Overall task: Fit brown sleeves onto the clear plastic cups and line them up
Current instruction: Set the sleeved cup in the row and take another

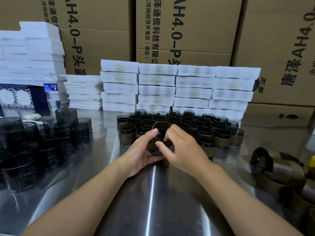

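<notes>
Your brushed steel table (153,193) is zoned for reach. The bare smoky clear plastic cups (51,147) are stacked at your left, the loose brown band sleeves (279,169) are heaped at your right, and the finished sleeved cups (221,138) stand in rows ahead. Your left hand (138,154) cradles one clear cup (154,149) from below, fingers curled round it. Your right hand (184,149) pinches the brown sleeve (162,123) over it, apparently to work it along the cup. Seating not yet confirmed.

Warehouse packing room: stacked cartons (187,31), white boxes (156,82).
</notes>
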### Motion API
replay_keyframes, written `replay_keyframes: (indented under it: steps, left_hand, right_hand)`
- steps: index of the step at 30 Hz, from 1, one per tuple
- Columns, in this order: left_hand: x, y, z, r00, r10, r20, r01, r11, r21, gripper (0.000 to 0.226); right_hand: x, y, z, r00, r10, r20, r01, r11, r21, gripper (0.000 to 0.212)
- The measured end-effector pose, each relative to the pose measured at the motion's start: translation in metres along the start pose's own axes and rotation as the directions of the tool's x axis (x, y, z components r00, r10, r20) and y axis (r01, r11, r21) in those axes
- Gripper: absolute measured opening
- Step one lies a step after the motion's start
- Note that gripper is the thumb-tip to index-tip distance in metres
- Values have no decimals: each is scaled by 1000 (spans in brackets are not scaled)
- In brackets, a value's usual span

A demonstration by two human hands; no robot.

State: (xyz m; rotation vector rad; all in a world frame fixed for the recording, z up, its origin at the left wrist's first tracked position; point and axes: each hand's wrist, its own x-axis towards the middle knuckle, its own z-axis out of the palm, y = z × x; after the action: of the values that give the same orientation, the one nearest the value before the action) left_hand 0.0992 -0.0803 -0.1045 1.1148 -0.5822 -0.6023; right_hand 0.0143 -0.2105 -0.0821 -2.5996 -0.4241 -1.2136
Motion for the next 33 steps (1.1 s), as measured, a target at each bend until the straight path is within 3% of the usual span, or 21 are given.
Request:
replay_keyframes:
  steps: [3, 6, 9, 11, 13, 15, 17, 19, 24, 30, 33]
  left_hand:
    - [2, 1, -1, 1000, 7, -28, -7, 1000, 0, 40]
    - [4, 0, -2, 999, 30, -28, -31, 999, -18, 31]
    - [4, 0, -3, 998, 59, -9, -60, 997, -49, 24]
    - [4, -1, -2, 997, 69, -20, -70, 996, -50, 40]
    - [4, -1, 0, 997, 63, -44, -65, 997, -39, 57]
    - [3, -2, 1, 996, 58, -67, -59, 998, -11, 71]
    - [3, -2, 1, 995, 71, -66, -72, 997, -17, 75]
    - [4, -2, -2, 994, 88, -58, -89, 996, -23, 65]
    - [6, -2, -6, 993, 113, -42, -113, 994, 2, 33]
    - [2, 1, -8, 994, 89, -68, -85, 995, 53, 48]
    - [-1, 1, -7, 994, 84, -68, -80, 994, 70, 43]
  right_hand:
    - [0, -5, 0, 999, -42, -21, 42, 999, 20, 25]
    - [0, -6, 1, 992, -30, -124, 40, 996, 83, 47]
    - [-1, -7, 3, 979, 152, -132, -124, 971, 205, 53]
    - [1, -6, 6, 945, 310, -106, -265, 915, 305, 49]
    - [5, -6, 9, 863, 505, -15, -436, 760, 482, 43]
    - [8, -6, 10, 760, 630, 157, -569, 531, 628, 41]
    - [9, -4, 10, 717, 647, 260, -608, 398, 688, 36]
    - [9, -3, 9, 716, 629, 301, -600, 334, 727, 33]
    - [11, 4, 9, 768, 571, 288, -549, 357, 755, 21]
    - [7, 12, 7, 803, 470, 367, -567, 412, 713, 40]
    - [7, 16, 5, 816, 436, 378, -556, 414, 721, 40]
